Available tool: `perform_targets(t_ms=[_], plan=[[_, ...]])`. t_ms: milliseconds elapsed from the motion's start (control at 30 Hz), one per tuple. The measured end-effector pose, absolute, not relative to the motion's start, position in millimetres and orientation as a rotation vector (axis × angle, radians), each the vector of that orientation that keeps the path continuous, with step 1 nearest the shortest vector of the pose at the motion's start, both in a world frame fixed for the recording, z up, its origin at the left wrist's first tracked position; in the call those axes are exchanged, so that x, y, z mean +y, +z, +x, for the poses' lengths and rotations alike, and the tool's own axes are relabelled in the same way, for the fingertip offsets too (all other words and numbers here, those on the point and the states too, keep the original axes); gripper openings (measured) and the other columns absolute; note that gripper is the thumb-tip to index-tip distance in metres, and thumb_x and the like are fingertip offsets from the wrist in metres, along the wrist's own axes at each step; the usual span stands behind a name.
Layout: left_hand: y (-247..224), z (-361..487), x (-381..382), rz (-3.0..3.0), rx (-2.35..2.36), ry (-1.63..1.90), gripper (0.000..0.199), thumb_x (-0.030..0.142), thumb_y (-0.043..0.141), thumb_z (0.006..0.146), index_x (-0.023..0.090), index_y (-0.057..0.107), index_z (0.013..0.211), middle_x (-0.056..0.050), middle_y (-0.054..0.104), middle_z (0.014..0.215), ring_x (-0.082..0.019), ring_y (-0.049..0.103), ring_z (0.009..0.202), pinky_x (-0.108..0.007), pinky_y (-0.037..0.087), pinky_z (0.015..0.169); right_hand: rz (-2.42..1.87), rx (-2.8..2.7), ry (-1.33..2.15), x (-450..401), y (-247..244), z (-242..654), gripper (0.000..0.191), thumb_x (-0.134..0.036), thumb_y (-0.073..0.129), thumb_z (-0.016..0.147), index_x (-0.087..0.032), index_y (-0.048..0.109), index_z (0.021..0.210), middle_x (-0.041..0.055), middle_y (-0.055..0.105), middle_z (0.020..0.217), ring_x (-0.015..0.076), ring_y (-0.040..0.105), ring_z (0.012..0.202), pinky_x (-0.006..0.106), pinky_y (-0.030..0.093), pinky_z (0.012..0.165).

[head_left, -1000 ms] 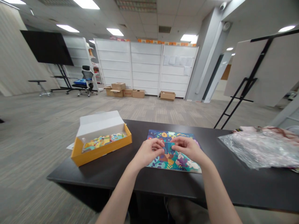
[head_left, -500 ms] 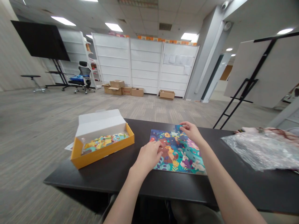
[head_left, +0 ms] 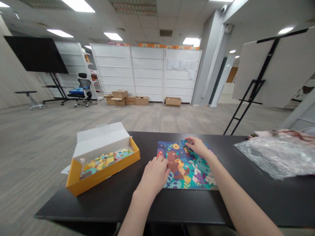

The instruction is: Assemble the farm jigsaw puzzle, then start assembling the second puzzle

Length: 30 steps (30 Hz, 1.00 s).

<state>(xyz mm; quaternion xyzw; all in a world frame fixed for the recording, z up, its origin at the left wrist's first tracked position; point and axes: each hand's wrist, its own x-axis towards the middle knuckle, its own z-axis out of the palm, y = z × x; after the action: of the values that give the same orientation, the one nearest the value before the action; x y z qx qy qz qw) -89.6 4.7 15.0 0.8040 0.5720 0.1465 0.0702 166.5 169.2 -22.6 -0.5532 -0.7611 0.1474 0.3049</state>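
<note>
In the head view, your left hand (head_left: 154,177) lies open, fingertips on the left edge of the jigsaw puzzle (head_left: 177,170). Your right hand (head_left: 198,147) curls its fingers on the puzzle's far edge, whether gripping a piece is unclear. The puzzle lies straight ahead on the black table (head_left: 98,209), between the yellow box (head_left: 103,178) of loose pieces (head_left: 105,160) and a plastic bag (head_left: 275,157).

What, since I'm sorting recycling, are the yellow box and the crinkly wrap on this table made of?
The yellow box looks like printed paperboard: folded walls and a matte white inner lid. The wrap seems to be thin, clear plastic film, glossy, creased and see-through; its exact plastic can't be told.
</note>
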Motion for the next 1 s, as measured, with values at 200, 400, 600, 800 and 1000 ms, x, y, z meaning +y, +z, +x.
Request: perform_targets(t_ms=[200,400,600,800,1000], plan=[[17,-90,3,2.425,1.715,0.417,0.016,0.024,0.054,0.093,0.020,0.066,0.101,-0.010,0.068,0.113,-0.028,0.061,0.106,-0.039,0.051,0.087,-1.473,-2.174,0.230,166,-23,164,0.022,-0.020,0.064,0.084,-0.019,0.076,0.102,0.0089,0.070,0.102,0.0155,0.063,0.074,0.029,0.050,0.077],[16,-88,4,2.400,1.728,0.434,0.016,0.025,0.055,0.092,0.021,0.067,0.101,-0.009,0.067,0.113,-0.027,0.060,0.107,-0.038,0.051,0.087,-1.451,-2.211,0.179,159,-18,160,0.020,-0.024,0.058,0.090,-0.020,0.077,0.097,0.0090,0.070,0.103,0.0179,0.063,0.079,0.031,0.049,0.080],[15,-90,0,2.401,1.691,0.449,0.018,0.026,0.055,0.093,0.021,0.067,0.105,-0.010,0.066,0.116,-0.027,0.059,0.109,-0.038,0.050,0.090,-1.500,-2.282,0.125,160,-20,157,0.019,-0.026,0.059,0.090,-0.021,0.077,0.094,0.0077,0.070,0.098,0.0183,0.063,0.078,0.029,0.046,0.076],[16,-99,0,2.383,1.699,0.536,0.017,0.024,0.056,0.092,0.022,0.068,0.104,-0.008,0.066,0.118,-0.026,0.058,0.112,-0.037,0.050,0.092,-1.517,-2.300,0.099,161,-22,157,0.020,-0.026,0.058,0.091,-0.021,0.076,0.095,0.0074,0.069,0.098,0.0174,0.062,0.077,0.029,0.045,0.076],[34,-134,1,2.244,2.063,1.008,0.017,0.022,0.055,0.093,0.023,0.066,0.105,-0.007,0.068,0.120,-0.025,0.059,0.114,-0.039,0.044,0.099,-1.508,-2.290,0.109,161,-23,157,0.019,-0.025,0.058,0.091,-0.020,0.075,0.095,0.0078,0.069,0.097,0.0177,0.063,0.078,0.028,0.046,0.077]])
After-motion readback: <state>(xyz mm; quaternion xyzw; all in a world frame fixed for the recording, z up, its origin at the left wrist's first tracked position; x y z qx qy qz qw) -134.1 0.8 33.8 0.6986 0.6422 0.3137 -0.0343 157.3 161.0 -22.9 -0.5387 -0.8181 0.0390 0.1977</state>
